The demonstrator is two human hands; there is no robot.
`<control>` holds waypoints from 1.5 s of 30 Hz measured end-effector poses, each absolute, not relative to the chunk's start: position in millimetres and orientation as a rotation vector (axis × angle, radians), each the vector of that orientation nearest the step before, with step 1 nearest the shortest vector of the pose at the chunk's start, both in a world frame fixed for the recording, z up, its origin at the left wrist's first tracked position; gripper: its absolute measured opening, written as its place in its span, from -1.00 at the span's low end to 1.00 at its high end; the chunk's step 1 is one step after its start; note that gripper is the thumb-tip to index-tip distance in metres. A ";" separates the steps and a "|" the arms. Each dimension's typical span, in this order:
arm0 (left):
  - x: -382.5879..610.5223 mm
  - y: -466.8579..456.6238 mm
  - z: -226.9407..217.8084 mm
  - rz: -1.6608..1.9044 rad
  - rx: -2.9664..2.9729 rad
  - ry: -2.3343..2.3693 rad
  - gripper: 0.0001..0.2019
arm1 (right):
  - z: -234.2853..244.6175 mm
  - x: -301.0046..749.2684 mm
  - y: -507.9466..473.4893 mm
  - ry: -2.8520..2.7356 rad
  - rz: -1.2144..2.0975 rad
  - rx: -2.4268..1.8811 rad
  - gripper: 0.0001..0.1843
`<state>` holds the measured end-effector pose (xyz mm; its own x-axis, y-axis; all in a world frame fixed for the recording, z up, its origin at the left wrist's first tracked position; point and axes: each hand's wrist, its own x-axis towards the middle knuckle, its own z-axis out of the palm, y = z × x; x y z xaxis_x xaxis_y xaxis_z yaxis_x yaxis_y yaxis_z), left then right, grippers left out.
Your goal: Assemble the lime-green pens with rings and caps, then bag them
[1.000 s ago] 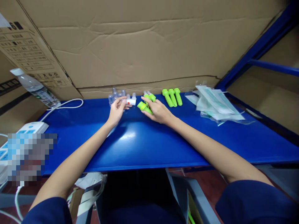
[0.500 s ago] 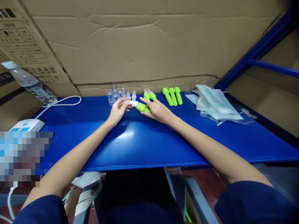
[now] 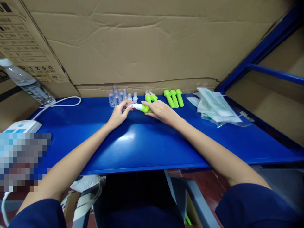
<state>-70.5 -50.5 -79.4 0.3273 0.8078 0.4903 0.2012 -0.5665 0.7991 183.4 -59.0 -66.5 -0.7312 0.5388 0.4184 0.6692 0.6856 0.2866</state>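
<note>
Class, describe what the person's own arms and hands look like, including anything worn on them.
The left hand and right hand are ungloved. Dark navy sleeves, left and right, leave both forearms bare; no watch or bracelet shows at either wrist.

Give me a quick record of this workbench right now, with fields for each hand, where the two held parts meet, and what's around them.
Left hand: holds a white tube with a red mark
Right hand: holds a green piece
Contact: tube end at the green piece's wide end; how far in, cannot tell
Behind left hand: clear caps, standing
Behind right hand: two green parts with whitish tips
Further right: three green handles, then plastic packets
Far left: bottle, power strip
Surface: blue table
</note>
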 end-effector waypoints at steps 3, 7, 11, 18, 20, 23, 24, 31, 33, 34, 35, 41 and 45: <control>-71.0 -52.9 -76.1 1.215 2.062 0.912 -0.70 | -65.6 185.1 -58.3 -2.618 -0.720 -0.912 -0.49; -68.2 -56.5 -76.5 1.176 1.991 0.889 -0.70 | -64.4 183.9 -60.3 -2.614 -0.746 -0.870 -0.49; -66.0 -58.1 -78.3 1.182 1.943 0.870 -0.70 | -63.5 182.4 -62.6 -2.606 -0.714 -0.853 -0.45; -59.8 -63.9 -79.3 1.174 1.764 0.824 -0.53 | -59.8 179.0 -69.8 -2.656 -0.719 -0.884 -0.42; -57.2 -65.5 -80.9 1.187 1.712 0.827 -0.46 | -58.8 176.0 -73.3 -2.666 -0.683 -0.897 -0.42; -53.6 -67.2 -83.0 1.198 1.646 0.842 -0.38 | -57.8 172.3 -77.3 -2.669 -0.629 -0.930 -0.44; -52.4 -67.7 -83.6 1.196 1.624 0.843 -0.37 | -57.6 171.5 -78.1 -2.668 -0.619 -0.938 -0.45; -46.3 -70.6 -87.4 1.137 1.493 0.851 -0.46 | -62.5 168.6 -79.0 -2.675 -0.556 -0.884 -0.45; -46.3 -70.4 -88.3 1.127 1.475 0.858 -0.47 | -64.9 168.5 -78.7 -2.659 -0.534 -0.866 -0.45; -46.4 -70.1 -88.6 1.127 1.467 0.855 -0.47 | -65.8 168.6 -78.3 -2.652 -0.523 -0.858 -0.45; -46.7 -69.8 -88.9 1.125 1.457 0.848 -0.46 | -66.6 168.8 -77.9 -2.645 -0.513 -0.852 -0.44; -47.1 -68.1 -89.8 1.094 1.357 0.814 -0.45 | -67.1 168.8 -77.0 -2.647 -0.437 -0.849 -0.43; -46.8 -68.3 -88.9 1.086 1.288 0.799 -0.45 | -66.8 167.1 -79.3 -2.625 -0.397 -0.980 -0.44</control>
<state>-46.8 -68.3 -88.9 0.3255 0.9392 0.1089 -0.1762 -0.0529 0.9829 167.1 -79.3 -66.8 -0.7178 0.5840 0.3790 0.6700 0.7275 0.1480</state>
